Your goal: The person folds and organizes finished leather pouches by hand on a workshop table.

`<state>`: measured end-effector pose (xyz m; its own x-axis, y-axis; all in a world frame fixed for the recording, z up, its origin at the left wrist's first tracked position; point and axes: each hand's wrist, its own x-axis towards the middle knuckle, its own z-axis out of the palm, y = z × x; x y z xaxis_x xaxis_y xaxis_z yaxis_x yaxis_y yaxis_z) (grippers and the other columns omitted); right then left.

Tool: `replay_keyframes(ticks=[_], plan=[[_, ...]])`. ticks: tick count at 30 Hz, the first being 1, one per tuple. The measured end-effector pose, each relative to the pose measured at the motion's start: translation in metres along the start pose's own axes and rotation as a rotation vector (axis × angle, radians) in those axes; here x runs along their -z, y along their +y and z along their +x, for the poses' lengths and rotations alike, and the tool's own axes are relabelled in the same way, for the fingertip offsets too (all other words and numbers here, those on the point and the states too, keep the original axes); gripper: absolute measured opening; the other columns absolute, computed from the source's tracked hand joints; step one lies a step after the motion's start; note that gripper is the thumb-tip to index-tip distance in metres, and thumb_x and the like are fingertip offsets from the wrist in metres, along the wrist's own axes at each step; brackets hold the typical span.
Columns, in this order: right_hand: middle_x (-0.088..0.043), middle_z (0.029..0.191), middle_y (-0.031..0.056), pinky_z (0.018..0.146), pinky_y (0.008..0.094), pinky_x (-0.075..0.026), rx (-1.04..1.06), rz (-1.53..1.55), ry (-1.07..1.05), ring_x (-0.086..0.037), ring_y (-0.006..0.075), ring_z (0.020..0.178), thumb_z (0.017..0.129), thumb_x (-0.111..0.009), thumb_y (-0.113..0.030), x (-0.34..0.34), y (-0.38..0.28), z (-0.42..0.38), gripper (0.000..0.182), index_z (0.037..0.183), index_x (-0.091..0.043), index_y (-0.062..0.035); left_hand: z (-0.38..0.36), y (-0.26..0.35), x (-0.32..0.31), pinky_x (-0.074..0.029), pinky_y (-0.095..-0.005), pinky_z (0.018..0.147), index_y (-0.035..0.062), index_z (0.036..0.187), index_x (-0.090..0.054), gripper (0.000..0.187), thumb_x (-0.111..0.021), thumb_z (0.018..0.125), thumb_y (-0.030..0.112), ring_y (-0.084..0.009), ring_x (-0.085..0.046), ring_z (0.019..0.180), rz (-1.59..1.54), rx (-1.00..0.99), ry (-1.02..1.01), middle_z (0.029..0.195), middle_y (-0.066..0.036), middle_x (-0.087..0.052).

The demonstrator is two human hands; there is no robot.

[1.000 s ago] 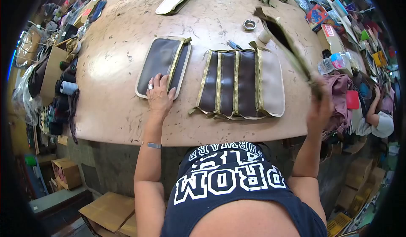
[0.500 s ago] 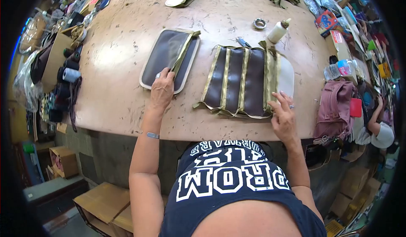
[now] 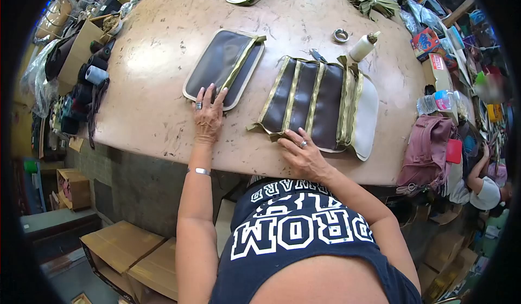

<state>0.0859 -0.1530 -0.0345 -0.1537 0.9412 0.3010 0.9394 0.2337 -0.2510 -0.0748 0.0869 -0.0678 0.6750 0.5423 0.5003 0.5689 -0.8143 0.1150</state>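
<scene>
My left hand [image 3: 208,111] lies on the lower edge of a dark brown panel [image 3: 218,60] with pale rounded borders. Its fingers are spread over the panel near an olive trim strip [image 3: 239,62]. To the right is a larger dark brown piece [image 3: 327,106] with several olive-gold strips and a pale rounded backing [image 3: 369,114] showing at its right side. My right hand [image 3: 305,155] rests at this piece's lower left edge, fingers stretched out and touching the trim. The thumb's contact is hard to see.
Beyond the striped piece are a white squeeze bottle [image 3: 362,48], a metallic ring-shaped object [image 3: 340,35] and a small dark tool [image 3: 317,55]. Olive strips [image 3: 373,4] lie in a bundle at the back. Thread spools [image 3: 96,75] line the left; a mauve bag [image 3: 427,146] sits right.
My right hand has moved left from the striped piece's right side to its lower left edge. My left fingers have gone from closed at the olive trim to spread on the panel.
</scene>
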Motion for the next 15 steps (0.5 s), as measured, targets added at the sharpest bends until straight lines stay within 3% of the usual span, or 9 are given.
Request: replay_keyframes(ticks=[5, 9, 15], plan=[[-0.049, 0.113, 0.0094, 0.101, 0.0447, -0.023, 0.112, -0.08, 0.028, -0.034, 0.0296, 0.121, 0.072, -0.049, -0.016, -0.003, 0.006, -0.013, 0.022, 0.089, -0.058, -0.0048, 0.001, 0.004, 0.006, -0.03, -0.038, 0.098, 0.0162, 0.124, -0.043, 0.046, -0.047, 0.08, 0.004, -0.0309, -0.036, 0.117, -0.069, 0.044, -0.015, 0.127, -0.01, -0.04], [-0.046, 0.121, 0.0089, 0.104, 0.0489, -0.015, 0.187, -0.084, -0.003, -0.029, 0.028, 0.124, 0.072, -0.05, -0.02, -0.011, 0.014, -0.023, 0.034, 0.101, -0.058, -0.0061, 0.002, 0.007, 0.005, -0.025, -0.0384, 0.102, 0.0089, 0.125, -0.04, 0.045, -0.046, 0.081, 0.005, -0.0319, -0.03, 0.121, -0.054, 0.076, -0.026, 0.129, -0.012, -0.037], [-0.045, 0.118, 0.0095, 0.105, 0.0508, -0.011, 0.263, -0.048, 0.067, -0.026, 0.0285, 0.126, 0.073, -0.049, -0.023, -0.021, 0.015, -0.027, 0.037, 0.104, -0.054, -0.0039, 0.001, 0.002, 0.001, -0.023, -0.0391, 0.102, 0.0092, 0.128, -0.034, 0.053, -0.049, 0.078, 0.011, -0.031, -0.027, 0.123, 0.014, 0.132, -0.045, 0.133, -0.01, -0.033]])
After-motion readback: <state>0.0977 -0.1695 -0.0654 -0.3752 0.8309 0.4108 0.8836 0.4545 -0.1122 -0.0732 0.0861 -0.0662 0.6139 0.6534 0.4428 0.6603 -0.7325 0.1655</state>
